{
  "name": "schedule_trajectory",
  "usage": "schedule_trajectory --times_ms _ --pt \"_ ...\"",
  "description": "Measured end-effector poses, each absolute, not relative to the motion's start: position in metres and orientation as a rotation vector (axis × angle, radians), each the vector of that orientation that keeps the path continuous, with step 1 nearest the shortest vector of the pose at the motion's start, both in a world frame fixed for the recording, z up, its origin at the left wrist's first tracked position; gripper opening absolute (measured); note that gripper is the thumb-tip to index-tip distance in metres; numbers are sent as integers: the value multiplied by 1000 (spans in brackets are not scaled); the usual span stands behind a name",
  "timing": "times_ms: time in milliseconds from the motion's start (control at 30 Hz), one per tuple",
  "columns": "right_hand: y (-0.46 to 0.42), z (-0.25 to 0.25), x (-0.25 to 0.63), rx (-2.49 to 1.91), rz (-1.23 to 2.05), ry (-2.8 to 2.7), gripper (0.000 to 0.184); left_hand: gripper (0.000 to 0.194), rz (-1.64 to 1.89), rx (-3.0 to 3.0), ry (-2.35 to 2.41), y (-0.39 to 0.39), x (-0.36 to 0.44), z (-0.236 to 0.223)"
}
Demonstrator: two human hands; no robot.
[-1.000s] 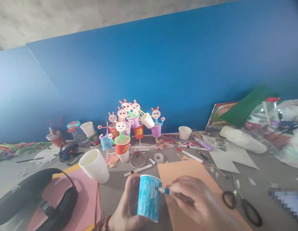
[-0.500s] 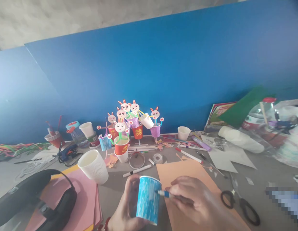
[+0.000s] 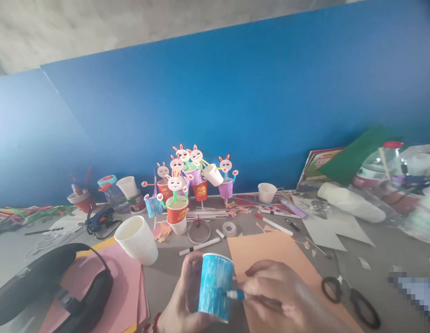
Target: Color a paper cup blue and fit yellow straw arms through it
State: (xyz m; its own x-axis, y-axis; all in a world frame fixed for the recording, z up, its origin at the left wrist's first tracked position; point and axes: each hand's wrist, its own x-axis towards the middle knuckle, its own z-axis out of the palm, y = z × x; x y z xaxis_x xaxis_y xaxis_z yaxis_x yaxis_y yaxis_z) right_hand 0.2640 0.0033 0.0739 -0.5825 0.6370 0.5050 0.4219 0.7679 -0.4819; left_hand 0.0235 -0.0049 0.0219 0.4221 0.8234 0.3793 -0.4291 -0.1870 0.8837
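A paper cup (image 3: pixel 215 286), coloured blue in streaks with pale gaps, is held upright by my left hand (image 3: pixel 187 296), fingers curled around its left side and base. My right hand (image 3: pixel 273 291) grips a blue marker (image 3: pixel 239 294), its tip against the cup's right side, low down. Beneath my right hand lies a sheet of orange paper (image 3: pixel 259 252). Left of the cup stands a tilted stack of white paper cups (image 3: pixel 140 243). A capped white marker (image 3: pixel 199 247) lies just behind the blue cup.
Rabbit-faced cup figures (image 3: pixel 176 182) stand at the back by the blue wall panel (image 3: pixel 235 92). Black-handled scissors (image 3: pixel 364 307) lie at right. Black headphones (image 3: pixel 93 296) rest on pink paper (image 3: pixel 127 286) at left. Clear tape (image 3: pixel 229 228) sits mid-table.
The marker tip has moved down along the cup's side with my right hand. My left hand keeps holding the cup. The view has shifted slightly.
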Motion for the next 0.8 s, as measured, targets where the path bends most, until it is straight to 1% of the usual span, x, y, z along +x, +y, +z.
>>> schedule_trajectory --times_ms 133,300,500,667,800 --pt "8 73 266 -932 360 -2209 24 71 1202 1381 474 -4 19 15" --pt "4 77 262 -753 357 -2276 23 66 1141 1443 490 -6 18 16" --pt "5 77 265 -946 332 -2213 22 67 1193 1510 570 -5 19 14" --pt "4 80 263 -899 329 -2183 18 61 1174 1542 623 -7 19 14" --pt "2 78 260 -897 312 -2192 17 64 1182 1623 699 -8 18 17"
